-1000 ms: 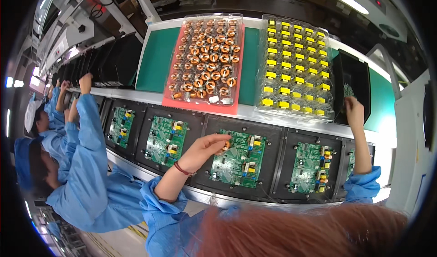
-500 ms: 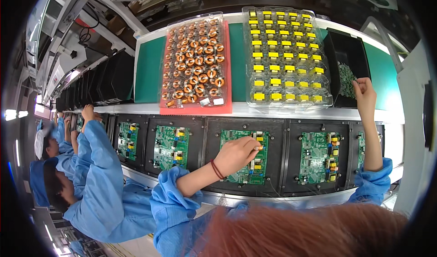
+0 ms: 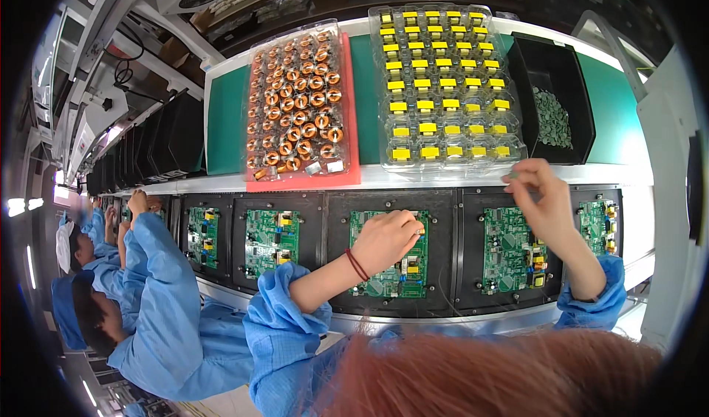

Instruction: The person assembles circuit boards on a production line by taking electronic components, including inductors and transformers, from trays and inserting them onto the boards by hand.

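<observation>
My left hand (image 3: pixel 385 241), a dark red band on its wrist, is above a green circuit board (image 3: pixel 362 269) in the middle black carrier. Its thumb and forefinger pinch a small orange-and-white coil (image 3: pixel 421 232) at the board's upper right; the fingers hide most of it. My right hand (image 3: pixel 543 199) is raised over the upper part of the carrier to the right, its thumb and forefinger closed on a small green component (image 3: pixel 511 176). Below it lies another circuit board (image 3: pixel 502 247), fitted with yellow, orange and black parts.
Behind the carriers stand a clear tray of copper coils (image 3: pixel 295 107) on a red sheet, a clear tray of yellow-topped parts (image 3: pixel 443 85), and a black bin (image 3: pixel 532 63) with small green pieces (image 3: pixel 552 118). Co-workers in blue (image 3: pixel 159 291) work at my left; black bins (image 3: pixel 173 136) stand beyond.
My right hand has left the black bin and come toward me and left, with a small green component between its fingers. My left hand stays pinched at the middle board.
</observation>
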`<action>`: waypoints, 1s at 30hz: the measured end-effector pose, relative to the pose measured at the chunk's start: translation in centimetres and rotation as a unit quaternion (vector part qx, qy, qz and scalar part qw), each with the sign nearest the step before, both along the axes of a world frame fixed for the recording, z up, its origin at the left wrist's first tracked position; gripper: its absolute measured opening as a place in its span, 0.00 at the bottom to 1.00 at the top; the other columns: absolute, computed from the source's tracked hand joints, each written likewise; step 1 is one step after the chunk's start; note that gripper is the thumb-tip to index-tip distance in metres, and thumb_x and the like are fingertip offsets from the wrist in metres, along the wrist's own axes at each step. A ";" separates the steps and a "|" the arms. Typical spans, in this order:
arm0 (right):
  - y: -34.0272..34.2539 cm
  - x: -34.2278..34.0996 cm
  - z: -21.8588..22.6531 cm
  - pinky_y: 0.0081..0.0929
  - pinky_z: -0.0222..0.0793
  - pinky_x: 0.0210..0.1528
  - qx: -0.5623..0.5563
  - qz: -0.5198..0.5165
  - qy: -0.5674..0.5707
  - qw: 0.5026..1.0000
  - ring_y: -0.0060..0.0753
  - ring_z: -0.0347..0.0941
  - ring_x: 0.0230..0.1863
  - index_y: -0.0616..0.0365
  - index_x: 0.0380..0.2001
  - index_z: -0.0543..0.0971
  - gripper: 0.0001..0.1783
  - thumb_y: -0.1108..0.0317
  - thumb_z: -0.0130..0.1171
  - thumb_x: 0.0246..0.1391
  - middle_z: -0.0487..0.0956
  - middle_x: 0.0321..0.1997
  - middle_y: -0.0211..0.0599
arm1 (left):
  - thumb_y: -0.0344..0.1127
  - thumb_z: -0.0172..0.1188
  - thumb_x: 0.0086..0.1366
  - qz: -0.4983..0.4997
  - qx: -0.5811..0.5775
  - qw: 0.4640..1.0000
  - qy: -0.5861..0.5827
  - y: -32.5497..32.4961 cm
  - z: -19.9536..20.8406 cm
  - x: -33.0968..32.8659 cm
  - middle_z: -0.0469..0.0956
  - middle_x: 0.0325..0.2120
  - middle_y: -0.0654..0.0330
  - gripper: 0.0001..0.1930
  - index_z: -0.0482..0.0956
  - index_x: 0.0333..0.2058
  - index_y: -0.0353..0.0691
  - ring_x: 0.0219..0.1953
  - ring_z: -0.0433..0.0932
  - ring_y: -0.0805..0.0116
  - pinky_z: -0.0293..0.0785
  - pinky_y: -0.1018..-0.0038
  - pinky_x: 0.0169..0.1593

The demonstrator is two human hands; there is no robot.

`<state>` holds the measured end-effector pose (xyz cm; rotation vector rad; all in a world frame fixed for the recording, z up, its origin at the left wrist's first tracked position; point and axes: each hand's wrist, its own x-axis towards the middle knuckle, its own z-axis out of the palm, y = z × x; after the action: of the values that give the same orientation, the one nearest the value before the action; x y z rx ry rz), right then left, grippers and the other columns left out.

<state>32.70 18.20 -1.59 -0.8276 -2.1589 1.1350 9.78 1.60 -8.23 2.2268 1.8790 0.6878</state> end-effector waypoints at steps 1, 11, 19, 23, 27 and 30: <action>-0.4 -0.4 -0.2 0.20 0.73 0.39 0.000 0.000 0.000 1.000 0.25 0.78 0.35 0.64 0.42 0.68 0.11 0.79 0.52 0.55 0.81 0.34 0.41 | 0.35 0.61 0.55 -0.008 0.005 1.000 0.011 0.0 -0.2 0.1 0.74 0.30 0.66 0.05 0.78 0.31 0.45 0.30 0.77 0.67 0.74 0.71 0.33; -4.6 -4.1 -6.3 0.25 0.75 0.35 -0.019 0.096 -0.049 0.994 0.34 0.80 0.33 0.61 0.39 0.73 0.10 0.74 0.58 0.52 0.81 0.33 0.40 | 0.32 0.62 0.54 0.023 -0.011 1.000 0.011 -0.4 -0.1 1.2 0.73 0.28 0.64 0.05 0.79 0.31 0.42 0.31 0.76 0.67 0.73 0.73 0.33; -5.6 -6.1 -9.0 0.36 0.72 0.36 0.082 0.133 -0.112 0.981 0.45 0.73 0.33 0.57 0.32 0.77 0.06 0.71 0.58 0.48 0.71 0.33 0.38 | 0.30 0.62 0.56 0.123 0.022 0.988 -0.092 -0.9 6.8 -3.2 0.72 0.35 0.57 0.14 0.77 0.43 0.39 0.28 0.75 0.66 0.72 0.74 0.30; -5.8 -6.3 -8.8 0.35 0.72 0.37 0.156 0.141 -0.100 0.973 0.44 0.73 0.34 0.59 0.31 0.76 0.06 0.73 0.58 0.48 0.70 0.31 0.39 | 0.27 0.63 0.55 0.156 0.063 0.985 -0.048 -1.8 7.7 -6.3 0.70 0.41 0.55 0.15 0.77 0.42 0.37 0.32 0.74 0.65 0.72 0.74 0.32; -6.0 -6.2 -8.7 0.36 0.71 0.38 0.134 0.140 -0.114 0.974 0.46 0.72 0.34 0.60 0.34 0.77 0.07 0.74 0.57 0.49 0.71 0.33 0.40 | 0.26 0.63 0.53 0.191 0.114 0.974 0.031 -2.6 8.4 -8.2 0.70 0.44 0.54 0.15 0.77 0.42 0.37 0.36 0.74 0.62 0.72 0.70 0.39; -6.1 -5.9 -8.7 0.36 0.71 0.38 0.172 0.129 -0.102 0.971 0.46 0.71 0.34 0.60 0.34 0.77 0.07 0.75 0.58 0.48 0.71 0.32 0.40 | 0.24 0.61 0.53 0.220 0.114 0.969 0.004 -3.5 8.4 -9.5 0.71 0.43 0.55 0.14 0.77 0.41 0.37 0.39 0.75 0.61 0.72 0.70 0.41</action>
<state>26.84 12.09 -10.27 -0.5372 -2.5975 0.7808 0.26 -1.85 0.19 1.9372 2.4405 1.0046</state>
